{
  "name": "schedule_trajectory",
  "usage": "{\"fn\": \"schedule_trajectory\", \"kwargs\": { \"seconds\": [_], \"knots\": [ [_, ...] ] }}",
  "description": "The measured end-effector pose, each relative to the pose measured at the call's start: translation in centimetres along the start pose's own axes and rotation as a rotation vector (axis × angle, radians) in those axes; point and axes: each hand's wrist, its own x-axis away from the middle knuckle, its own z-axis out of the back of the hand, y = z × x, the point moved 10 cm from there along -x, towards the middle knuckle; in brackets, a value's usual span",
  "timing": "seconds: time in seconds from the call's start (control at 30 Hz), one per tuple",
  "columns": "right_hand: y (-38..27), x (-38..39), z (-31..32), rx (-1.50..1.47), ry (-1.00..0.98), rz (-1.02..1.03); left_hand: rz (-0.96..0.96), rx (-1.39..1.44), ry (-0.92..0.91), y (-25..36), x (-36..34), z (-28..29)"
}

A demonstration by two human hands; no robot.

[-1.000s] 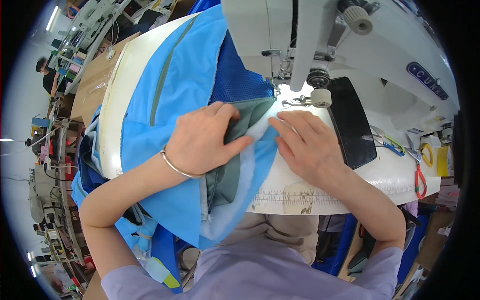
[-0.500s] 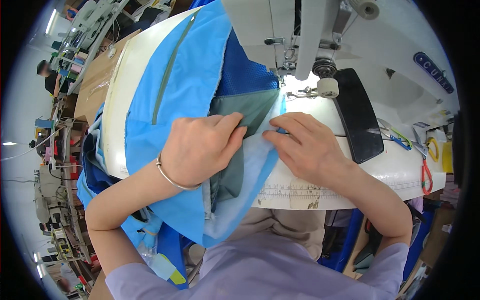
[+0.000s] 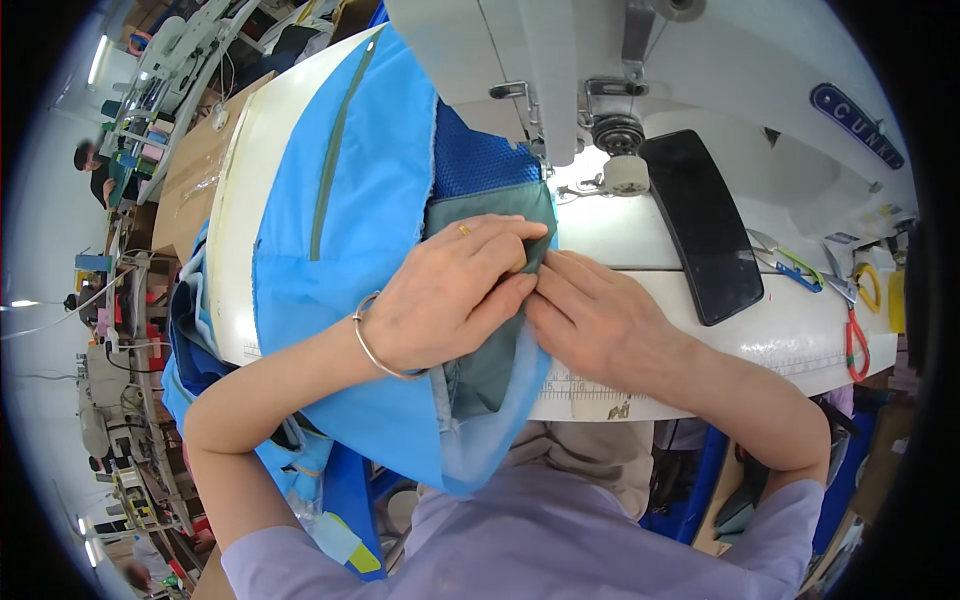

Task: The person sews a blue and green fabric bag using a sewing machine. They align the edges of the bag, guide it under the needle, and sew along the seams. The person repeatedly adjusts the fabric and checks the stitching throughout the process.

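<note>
My left hand point(image 3: 450, 295), a bangle at its wrist, pinches the edge of a grey-green fabric panel point(image 3: 490, 375). Fingertip to fingertip with it, my right hand point(image 3: 605, 320) grips the same edge, its fingers bent and pressed together. The panel lies on a light blue fabric piece point(image 3: 290, 290) with a dark green zipper point(image 3: 340, 150) and a pale lining. Beyond my hands a dark blue mesh panel point(image 3: 480, 155) runs up to the needle area of a white sewing machine point(image 3: 740, 60). Fingers hide the pinched layers.
Right of the machine's needle area lies a black phone point(image 3: 705, 230). Farther right are snips with green and blue handles point(image 3: 800, 275) and red-handled scissors point(image 3: 856, 345). More bundled blue fabric point(image 3: 190, 320) hangs at the table's left. A person point(image 3: 95, 175) is in the left background.
My left hand has moved right and now meets my right hand. The grey-green edge has been drawn over toward the right, covering more pale lining. The view has shifted slightly.
</note>
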Motion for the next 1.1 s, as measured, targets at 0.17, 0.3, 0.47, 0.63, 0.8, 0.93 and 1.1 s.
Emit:
{"fn": "schedule_trajectory", "kwargs": {
  "seconds": [0.17,0.3,0.47,0.63,0.8,0.93,1.1],
  "knots": [
    [-0.9,0.5,0.6,0.029,-0.004,0.025,0.071,0.116,-0.001,-1.1,-0.1,0.1],
    [-1.2,0.2,0.1,0.037,-0.035,0.058,0.007,0.095,0.025,-1.6,-0.3,0.2],
    [-1.2,-0.5,-1.1,0.012,-0.043,0.039,-0.052,-0.144,0.115,-2.6,-1.1,1.3],
    [0.0,-0.8,0.3,0.010,-0.056,-0.110,-0.184,-0.293,0.114,-2.7,-1.0,0.8],
    [0.8,-1.0,-0.2,-0.031,-0.080,-0.134,-0.371,-0.336,0.004,-3.6,-1.7,1.1],
    [0.6,-0.9,-1.5,-0.053,-0.200,-0.140,-0.510,-0.378,-0.035,-3.8,-2.6,1.4],
    [0.8,-0.9,-1.5,-0.046,-0.213,-0.139,-0.401,-0.361,-0.051,-3.4,-2.5,0.5]
  ]
}}
